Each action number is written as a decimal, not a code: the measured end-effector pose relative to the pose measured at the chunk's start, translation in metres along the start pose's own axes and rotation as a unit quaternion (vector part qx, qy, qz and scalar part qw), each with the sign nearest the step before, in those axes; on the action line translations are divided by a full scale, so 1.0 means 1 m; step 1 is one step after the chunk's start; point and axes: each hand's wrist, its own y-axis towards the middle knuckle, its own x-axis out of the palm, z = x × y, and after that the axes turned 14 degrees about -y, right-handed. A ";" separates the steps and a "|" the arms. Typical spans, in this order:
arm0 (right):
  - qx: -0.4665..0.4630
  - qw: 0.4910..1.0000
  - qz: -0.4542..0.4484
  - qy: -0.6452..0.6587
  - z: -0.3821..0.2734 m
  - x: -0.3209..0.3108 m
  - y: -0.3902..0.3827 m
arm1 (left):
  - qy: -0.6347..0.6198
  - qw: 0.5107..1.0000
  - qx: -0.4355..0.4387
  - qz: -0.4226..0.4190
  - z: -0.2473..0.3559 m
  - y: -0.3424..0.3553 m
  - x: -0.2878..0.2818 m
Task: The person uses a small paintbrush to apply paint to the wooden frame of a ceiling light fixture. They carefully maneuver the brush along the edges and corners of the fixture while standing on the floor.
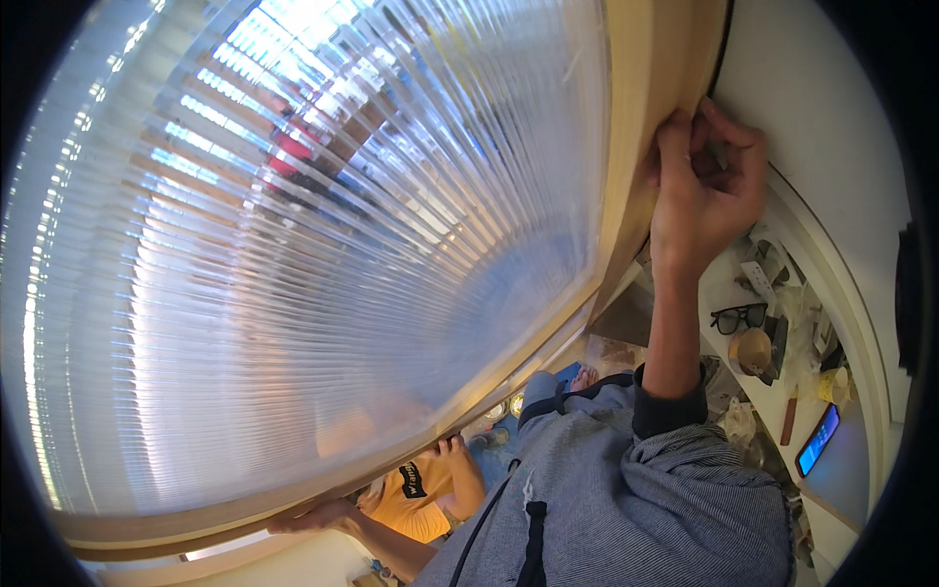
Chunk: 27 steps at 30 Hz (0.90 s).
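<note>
A large ribbed, see-through panel [391, 254] in a light wooden frame [636, 127] stands tilted across the left and middle of the view. My left hand [318, 516] lies under the lower rail, palm up, holding the panel from below. At the frame's right edge, my right hand [709, 181] is closed, thumb on the wood and fingers curled by the dark gap at the white surface. Whatever those fingers pinch is hidden. A co-worker in an orange shirt [416, 499] has a hand [450, 448] on the same lower rail.
White wall-like surface [817, 108] borders the frame on the right. Below it, a cluttered surface holds dark glasses [738, 318], a tan round object [750, 350], a lit phone [818, 440], plastic bags and scraps. A bare foot [584, 378] shows on something blue.
</note>
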 end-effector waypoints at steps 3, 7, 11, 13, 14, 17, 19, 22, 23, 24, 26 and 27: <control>0.001 1.000 0.003 0.003 0.003 0.000 0.001 | 0.032 0.999 0.023 0.006 -0.002 0.002 -0.003; 0.014 1.000 -0.008 0.018 0.002 0.000 0.001 | 0.043 0.997 0.059 0.017 -0.008 0.003 -0.005; 0.000 1.000 -0.017 0.003 0.006 -0.003 0.001 | 0.024 0.999 -0.016 0.035 0.015 -0.005 0.014; 0.020 0.999 -0.025 0.026 0.001 -0.003 0.001 | 0.022 0.999 -0.014 0.025 0.015 -0.002 0.012; 0.028 0.999 -0.031 0.035 -0.001 -0.003 0.000 | 0.022 0.999 -0.011 0.021 0.014 -0.002 0.012; 0.013 0.999 -0.025 0.028 -0.003 -0.002 0.000 | 0.024 0.999 0.012 0.025 0.010 -0.002 0.011; 0.024 0.999 -0.028 0.014 -0.004 -0.003 -0.002 | 0.037 0.999 0.037 0.011 0.003 -0.001 0.003; 0.030 0.999 -0.023 0.008 -0.006 -0.005 0.000 | 0.043 0.998 0.045 -0.005 0.000 0.001 -0.002; 0.031 0.999 -0.021 0.008 -0.006 -0.004 0.000 | 0.036 0.999 0.021 0.010 0.012 -0.002 0.009; 0.031 0.999 -0.022 0.006 -0.007 -0.003 0.000 | 0.034 0.999 0.012 0.012 0.012 -0.003 0.010; 0.034 0.999 -0.023 0.002 -0.006 -0.003 0.001 | 0.035 0.999 0.014 0.004 0.008 -0.001 0.008; 0.032 0.999 -0.028 0.004 -0.005 -0.003 0.002 | 0.036 0.999 0.012 0.005 0.006 -0.002 0.006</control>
